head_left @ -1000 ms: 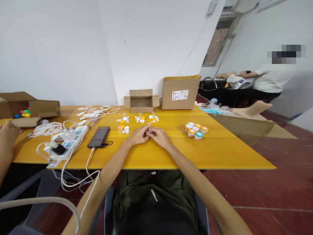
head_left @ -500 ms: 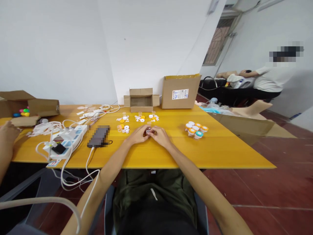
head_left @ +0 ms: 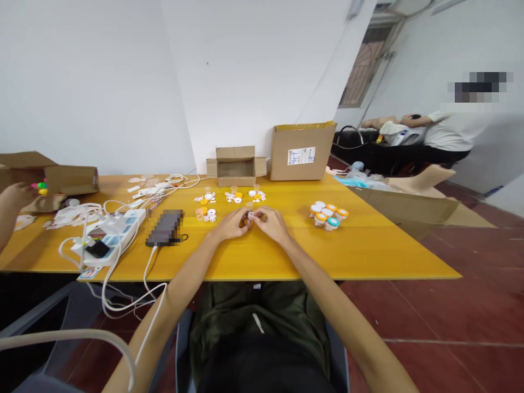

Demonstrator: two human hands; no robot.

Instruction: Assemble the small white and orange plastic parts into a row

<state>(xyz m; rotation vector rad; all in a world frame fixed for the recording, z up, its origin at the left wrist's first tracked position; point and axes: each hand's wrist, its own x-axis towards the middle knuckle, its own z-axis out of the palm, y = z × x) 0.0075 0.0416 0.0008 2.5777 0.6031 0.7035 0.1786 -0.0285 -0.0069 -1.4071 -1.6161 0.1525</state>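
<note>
Pinching a small part between both hands at the yellow table

Holding a tiny piece (head_left: 250,216) between the fingertips of my left hand (head_left: 232,225) and my right hand (head_left: 273,225), I have both hands resting on the yellow table (head_left: 368,251), right in front of me at its middle. The piece looks white and orange, but it is too small and too covered by my fingers to say what it is. Both hands are curled in narrow, fingertips meeting over it, so each has a share of the grip.

Just beyond my hands lie small groups of white and orange parts (head_left: 208,214), with more of them (head_left: 234,197) farther back. To my right, apart from my hand, stands a cluster of little capped containers (head_left: 327,215), most with orange lids and one with a teal lid. To my left lies a dark flat device (head_left: 165,228) with a cable, and beyond it a white power strip (head_left: 112,232) tangled in white cords.

At the back of the table sit an open small cardboard box (head_left: 236,165) and a taller closed carton (head_left: 301,152). At the far left another person's hand (head_left: 16,194) reaches toward a cardboard box (head_left: 61,177) with bright coloured bits in it. Off to the right, a person in a white shirt (head_left: 452,136) bends over a dark surface.
</note>
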